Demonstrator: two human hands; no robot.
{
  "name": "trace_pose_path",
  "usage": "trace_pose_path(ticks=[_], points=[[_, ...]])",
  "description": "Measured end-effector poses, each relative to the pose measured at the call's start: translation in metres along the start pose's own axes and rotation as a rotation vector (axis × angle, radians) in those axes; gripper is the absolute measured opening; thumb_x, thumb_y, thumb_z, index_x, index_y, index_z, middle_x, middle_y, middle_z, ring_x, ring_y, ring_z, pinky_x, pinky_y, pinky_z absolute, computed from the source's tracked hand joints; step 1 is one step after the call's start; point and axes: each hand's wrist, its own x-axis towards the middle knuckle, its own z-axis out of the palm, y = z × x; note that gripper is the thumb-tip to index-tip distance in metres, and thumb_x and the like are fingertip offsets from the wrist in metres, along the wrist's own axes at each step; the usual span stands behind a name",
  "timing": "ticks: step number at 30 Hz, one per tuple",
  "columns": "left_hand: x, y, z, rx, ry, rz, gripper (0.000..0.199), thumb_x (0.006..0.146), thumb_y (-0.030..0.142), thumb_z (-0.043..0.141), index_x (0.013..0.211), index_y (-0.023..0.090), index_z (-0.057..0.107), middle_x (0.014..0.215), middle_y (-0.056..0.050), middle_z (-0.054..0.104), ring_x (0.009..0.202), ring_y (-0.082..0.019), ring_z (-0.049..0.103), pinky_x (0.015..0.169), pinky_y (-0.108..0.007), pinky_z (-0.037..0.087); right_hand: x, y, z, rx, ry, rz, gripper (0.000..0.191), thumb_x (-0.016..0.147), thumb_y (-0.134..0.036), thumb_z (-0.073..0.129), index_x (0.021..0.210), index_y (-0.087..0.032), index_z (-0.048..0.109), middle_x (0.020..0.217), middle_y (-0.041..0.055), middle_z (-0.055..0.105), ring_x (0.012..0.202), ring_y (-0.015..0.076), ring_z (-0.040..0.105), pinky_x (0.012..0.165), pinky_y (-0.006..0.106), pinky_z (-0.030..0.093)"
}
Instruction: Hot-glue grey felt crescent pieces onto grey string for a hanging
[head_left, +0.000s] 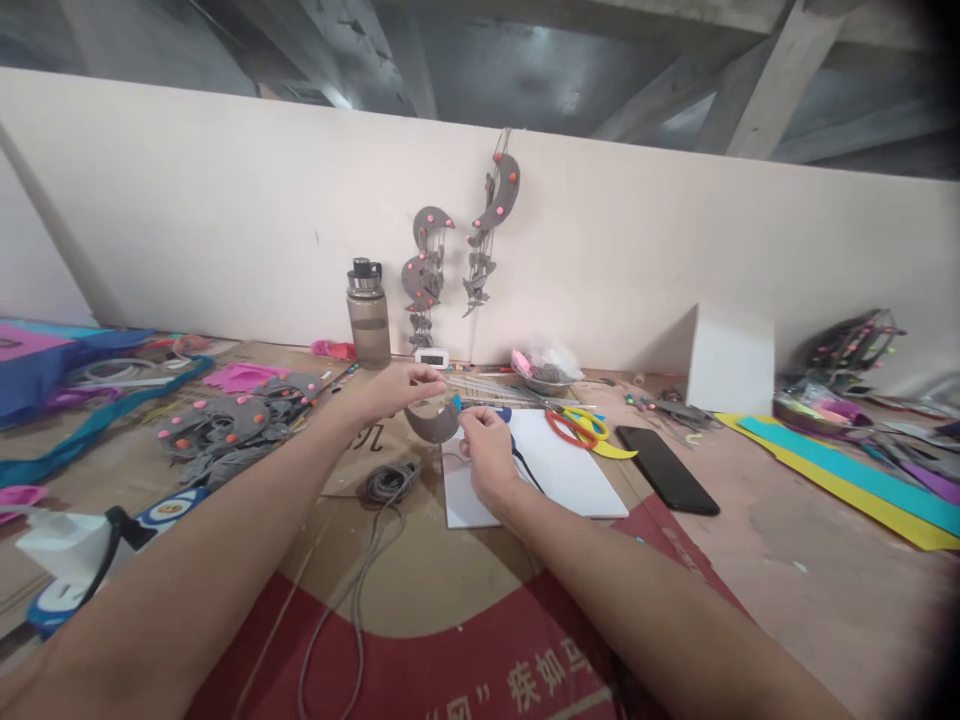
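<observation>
Centre frame, a grey crescent [432, 430] hangs crosswise above the desk [795, 590], horns up, between my hands. My right hand [491, 455], the nearer, pinches its right horn in the fingers; my left hand [394, 391] arches over the other, its grip impossible to tell.

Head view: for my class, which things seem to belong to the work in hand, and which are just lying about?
Likely part of the work:
- grey crescent, between the left hand and right hand
- grey cord, coiled nearby

Apparently just lying about:
- black phone
- bottle
- small digital clock
</observation>
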Motion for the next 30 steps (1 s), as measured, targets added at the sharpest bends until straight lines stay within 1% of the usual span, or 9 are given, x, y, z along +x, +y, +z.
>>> trace_pose_path(ticks=[3, 6, 9, 14, 18, 21, 26, 30], points=[[-0.001, 0.006, 0.007, 0.010, -0.079, -0.001, 0.034, 0.078, 0.049, 0.068, 0.088, 0.017, 0.076, 0.083, -0.002, 0.071, 0.075, -0.016, 0.058, 0.070, -0.025, 0.041, 0.000, -0.002, 0.000, -0.005, -0.009, 0.005, 0.018, 0.063, -0.031, 0.067, 0.071, -0.021, 0.055, 0.051, -0.0092, 0.042, 0.043, 0.0064, 0.031, 0.041, 0.022, 0.023], [-0.002, 0.005, 0.011, -0.040, -0.111, -0.030, 0.032, 0.076, 0.047, 0.069, 0.085, 0.017, 0.076, 0.080, -0.002, 0.070, 0.071, -0.015, 0.056, 0.068, -0.025, 0.040, 0.000, -0.003, 0.000, 0.011, -0.014, 0.006, 0.018, 0.063, -0.030, 0.067, 0.071, -0.021, 0.054, 0.052, -0.0093, 0.042, 0.043, 0.0062, 0.031, 0.042, 0.022, 0.023], [-0.004, 0.006, 0.013, -0.083, -0.122, -0.055, 0.031, 0.074, 0.046, 0.070, 0.082, 0.017, 0.074, 0.078, -0.002, 0.068, 0.069, -0.015, 0.053, 0.067, -0.026, 0.039, 0.000, -0.004, 0.000, 0.021, -0.014, 0.007, 0.018, 0.063, -0.029, 0.067, 0.071, -0.021, 0.054, 0.051, -0.0095, 0.041, 0.043, 0.0063, 0.031, 0.041, 0.022, 0.022], [-0.007, 0.015, 0.017, -0.139, -0.124, -0.083, 0.027, 0.072, 0.044, 0.068, 0.075, 0.017, 0.069, 0.073, -0.001, 0.063, 0.069, -0.015, 0.050, 0.065, -0.026, 0.038, 0.000, -0.006, 0.000, 0.009, -0.009, -0.001, 0.017, 0.063, -0.029, 0.067, 0.071, -0.021, 0.054, 0.051, -0.0090, 0.041, 0.045, 0.0068, 0.032, 0.042, 0.023, 0.023], [-0.008, 0.023, 0.019, -0.152, -0.114, -0.104, 0.021, 0.071, 0.038, 0.064, 0.068, 0.017, 0.066, 0.064, 0.001, 0.056, 0.063, -0.014, 0.044, 0.062, -0.025, 0.036, -0.004, -0.008, 0.002, 0.038, -0.059, 0.001, 0.015, 0.062, -0.027, 0.064, 0.070, -0.021, 0.053, 0.052, -0.0092, 0.042, 0.044, 0.0060, 0.031, 0.042, 0.022, 0.021], [-0.008, 0.025, 0.020, -0.232, -0.120, -0.106, 0.016, 0.068, 0.033, 0.064, 0.066, 0.017, 0.066, 0.061, 0.002, 0.055, 0.060, -0.013, 0.044, 0.061, -0.025, 0.037, -0.005, -0.009, 0.003, 0.075, -0.102, 0.009, 0.016, 0.060, -0.027, 0.062, 0.071, -0.021, 0.052, 0.053, -0.0102, 0.041, 0.043, 0.0048, 0.028, 0.042, 0.022, 0.018], [-0.007, 0.019, 0.025, -0.325, -0.116, -0.138, 0.017, 0.066, 0.034, 0.067, 0.062, 0.017, 0.063, 0.059, 0.003, 0.051, 0.057, -0.011, 0.041, 0.058, -0.025, 0.037, -0.004, -0.010, 0.002, 0.099, -0.109, 0.027, 0.018, 0.058, -0.027, 0.062, 0.071, -0.021, 0.051, 0.053, -0.0109, 0.039, 0.043, 0.0044, 0.026, 0.043, 0.023, 0.018], [-0.005, 0.008, 0.025, -0.342, -0.108, -0.164, 0.024, 0.068, 0.040, 0.071, 0.070, 0.016, 0.066, 0.064, 0.002, 0.056, 0.059, -0.011, 0.044, 0.058, -0.025, 0.037, -0.002, -0.010, 0.001, 0.113, -0.053, 0.044, 0.020, 0.056, -0.027, 0.062, 0.073, -0.021, 0.052, 0.053, -0.0117, 0.036, 0.044, 0.0041, 0.023, 0.044, 0.023, 0.018]])
